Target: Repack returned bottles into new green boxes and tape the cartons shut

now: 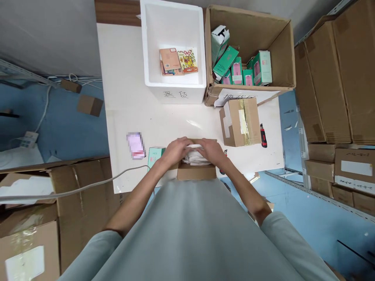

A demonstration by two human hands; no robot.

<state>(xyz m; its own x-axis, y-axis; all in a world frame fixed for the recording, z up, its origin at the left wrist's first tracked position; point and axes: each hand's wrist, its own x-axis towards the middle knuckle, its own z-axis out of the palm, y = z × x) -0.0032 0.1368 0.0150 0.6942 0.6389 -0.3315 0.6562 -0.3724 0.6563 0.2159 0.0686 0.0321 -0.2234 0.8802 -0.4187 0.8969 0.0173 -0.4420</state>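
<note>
An opened brown cardboard box (197,172) stands at the table's front edge, against my shirt. White wrapping material (195,157) fills its inside. My left hand (177,150) reaches in from the left, its fingers curled on the white material. From the right, my right hand (212,151) grips the same material, and the two hands almost meet at its top. What lies under the wrapping is hidden. Just left of my left hand is a green box (155,156), partly covered by my forearm.
Behind stand a white foam box (181,95) with booklets and a large carton (252,15) of green boxes. A taped box (241,121) and a red cutter (263,136) lie right. Left are a blurred pinkish item (136,145) and a grey cable (102,181).
</note>
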